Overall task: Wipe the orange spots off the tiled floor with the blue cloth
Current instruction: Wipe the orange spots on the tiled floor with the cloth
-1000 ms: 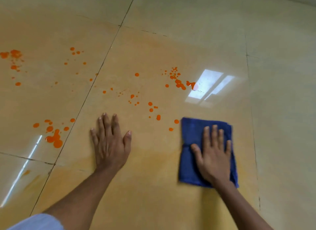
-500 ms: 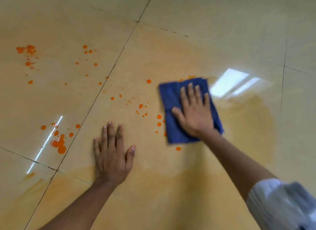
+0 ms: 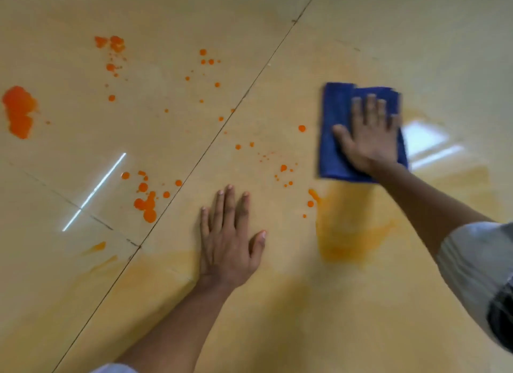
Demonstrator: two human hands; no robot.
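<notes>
Pressing flat on blue cloth (image 3: 333, 139), right hand (image 3: 369, 139) fingers spread, cloth's long axis running away from viewer, left hand (image 3: 227, 242) splayed on floor

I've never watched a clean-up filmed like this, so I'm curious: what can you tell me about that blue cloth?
The blue cloth is a deep blue, soft, towel-like fabric, folded into a rough rectangle and lying flat on the tiled floor. The right hand presses down on it with fingers spread, covering much of its right part; its edges look blurred. It sits up and to the right of the left hand, with a smeared orange streak on the floor just below it and unwiped orange spots to its left.
</notes>
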